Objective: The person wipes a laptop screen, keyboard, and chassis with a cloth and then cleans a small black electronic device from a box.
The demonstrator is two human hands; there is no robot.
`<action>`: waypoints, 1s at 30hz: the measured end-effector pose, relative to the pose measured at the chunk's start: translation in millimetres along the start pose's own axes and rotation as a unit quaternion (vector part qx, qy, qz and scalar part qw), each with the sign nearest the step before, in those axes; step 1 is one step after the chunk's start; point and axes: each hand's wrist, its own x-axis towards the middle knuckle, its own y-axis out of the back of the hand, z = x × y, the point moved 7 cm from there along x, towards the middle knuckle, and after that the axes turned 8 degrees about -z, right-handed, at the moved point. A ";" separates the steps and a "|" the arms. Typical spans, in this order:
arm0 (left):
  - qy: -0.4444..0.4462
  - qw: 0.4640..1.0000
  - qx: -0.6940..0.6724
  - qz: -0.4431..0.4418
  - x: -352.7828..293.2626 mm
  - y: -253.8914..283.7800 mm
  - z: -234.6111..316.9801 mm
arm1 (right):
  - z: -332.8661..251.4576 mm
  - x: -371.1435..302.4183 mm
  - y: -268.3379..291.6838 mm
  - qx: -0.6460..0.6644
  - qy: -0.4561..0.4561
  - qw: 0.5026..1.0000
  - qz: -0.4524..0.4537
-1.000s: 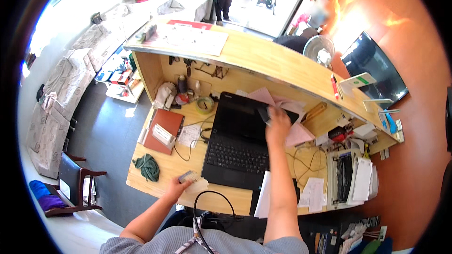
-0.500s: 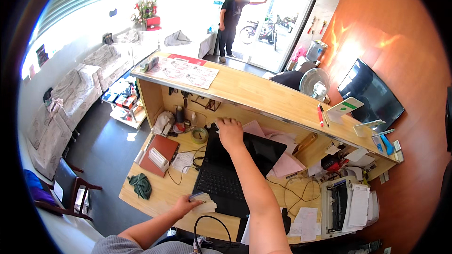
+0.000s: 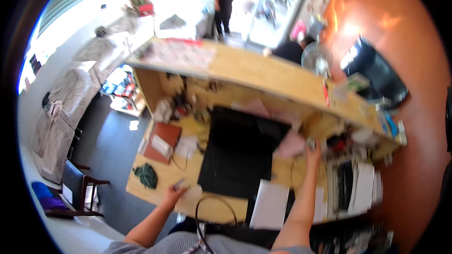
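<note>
My left hand (image 3: pixel 174 195) is closed at the near edge of the desk, left of a black laptop (image 3: pixel 235 167). Pinched in its fingers is a pale piece of cloth or paper (image 3: pixel 192 193), smeared by motion. The laptop stands open, its dark screen tilted back. Out to the laptop's right, my right hand (image 3: pixel 313 152) reaches over the desk below the shelf with its fingers curled. A small greyish thing (image 3: pixel 311 145) shows at those fingers, too blurred to name. White paper sheets (image 3: pixel 269 204) lie between the laptop and my right forearm.
A raised wooden counter (image 3: pixel 263 73) runs behind the laptop. On the desk are a brown folder (image 3: pixel 165 136), a dark green cloth (image 3: pixel 146 175) and a printer (image 3: pixel 346 183). A black cable (image 3: pixel 217 198) loops up near my body. Beyond the counter, a person (image 3: pixel 227 2) stands by the doorway.
My right hand has left the laptop's screen and moved right. My left hand has shifted slightly left and up with the pale piece. The view has tilted downward and blurred.
</note>
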 end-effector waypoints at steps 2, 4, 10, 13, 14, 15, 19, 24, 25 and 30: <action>0.008 1.000 0.005 -0.007 -3.4 1.0 -8.3 | 15.9 -23.4 -10.0 0.067 0.005 0.998 0.004; 0.049 0.998 0.002 -0.024 -13.2 -10.7 -5.8 | 3.4 -33.7 -20.3 0.098 0.016 0.994 -0.040; 0.090 0.994 0.017 -0.057 -9.2 -39.2 -13.3 | -72.7 -3.6 -60.1 0.230 0.089 0.968 -0.041; 0.101 0.993 0.020 -0.063 -2.2 -44.9 -19.1 | -49.7 3.0 -91.1 0.277 0.045 0.958 -0.054; 0.101 0.993 0.018 -0.064 0.0 -46.7 -20.5 | -38.4 0.5 -99.7 0.294 0.016 0.954 -0.061; 0.101 0.993 0.014 -0.059 0.2 -45.2 -21.5 | -31.9 -5.7 -110.7 0.293 0.008 0.953 -0.079; 0.114 0.992 -0.003 -0.050 -10.3 -37.3 -24.8 | 11.4 -49.8 -146.6 0.261 -0.058 0.955 -0.130; 0.115 0.992 0.002 -0.057 -3.1 -30.3 -27.0 | 44.4 -78.2 -166.0 0.183 -0.068 0.974 -0.118; 0.113 0.992 0.010 -0.054 -2.4 -29.9 -25.2 | 34.3 -80.4 -163.4 0.152 -0.065 0.979 -0.115; 0.061 0.990 0.094 -0.088 4.7 -30.1 -8.5 | -21.4 -106.2 -108.1 -0.039 -0.108 0.992 -0.052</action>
